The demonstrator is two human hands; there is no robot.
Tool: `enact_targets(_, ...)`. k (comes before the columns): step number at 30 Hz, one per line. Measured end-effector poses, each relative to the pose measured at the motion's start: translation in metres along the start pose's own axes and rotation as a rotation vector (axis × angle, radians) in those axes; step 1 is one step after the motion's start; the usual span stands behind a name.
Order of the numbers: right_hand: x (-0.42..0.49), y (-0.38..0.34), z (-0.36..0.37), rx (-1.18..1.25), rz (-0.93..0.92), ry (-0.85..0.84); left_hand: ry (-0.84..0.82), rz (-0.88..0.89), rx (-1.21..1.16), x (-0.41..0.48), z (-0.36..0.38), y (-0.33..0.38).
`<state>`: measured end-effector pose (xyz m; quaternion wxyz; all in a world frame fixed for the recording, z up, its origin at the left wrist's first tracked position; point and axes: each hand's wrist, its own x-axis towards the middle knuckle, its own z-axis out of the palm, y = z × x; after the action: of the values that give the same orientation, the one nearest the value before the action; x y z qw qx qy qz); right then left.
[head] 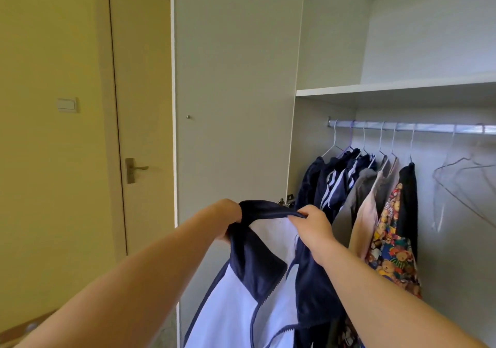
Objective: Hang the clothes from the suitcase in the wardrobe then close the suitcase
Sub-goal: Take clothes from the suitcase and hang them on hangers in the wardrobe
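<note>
I hold up a navy and white zip jacket (249, 294) in front of the open wardrobe. My left hand (228, 217) grips the left end of its navy collar. My right hand (312, 222) pinches the right end of the collar. The jacket hangs down between my forearms with its zip open. The wardrobe rail (408, 126) runs across behind, carrying several garments on wire hangers: navy striped clothes (332, 183), a beige piece (367, 208), a teddy-bear print piece (391, 243). The suitcase is out of view.
Empty wire hangers (461, 175) hang at the right end of the rail. A white shelf (389, 89) sits above the rail. The wardrobe door (236, 92) stands open on the left. A room door with a metal handle (134, 169) is further left.
</note>
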<state>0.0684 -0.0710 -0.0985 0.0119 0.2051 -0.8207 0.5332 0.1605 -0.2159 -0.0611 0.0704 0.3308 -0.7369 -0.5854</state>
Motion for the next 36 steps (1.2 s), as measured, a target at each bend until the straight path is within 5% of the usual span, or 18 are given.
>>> enact_targets(4,0.004,0.007,-0.021,-0.013,0.03,0.037,-0.009,0.002,-0.053,0.005,0.028,0.014)
enact_targets(8,0.015,0.025,-0.058,0.011,0.101,0.182,-0.238,0.017,0.088,0.008,0.062,0.035)
enact_targets(12,0.017,0.042,-0.108,-0.012,0.141,0.2,-0.311,0.293,0.489,0.035,0.112,0.063)
enact_targets(18,0.034,0.056,-0.193,-0.022,0.188,0.226,-0.282,0.613,0.293,0.059,0.206,0.123)
enact_targets(27,0.098,0.096,-0.259,-0.134,0.311,0.417,-0.475,0.451,-0.02,0.088,0.272,0.185)
enact_targets(36,0.175,0.137,-0.27,0.007,0.441,0.495,-0.552,0.423,-0.014,0.134,0.322,0.206)
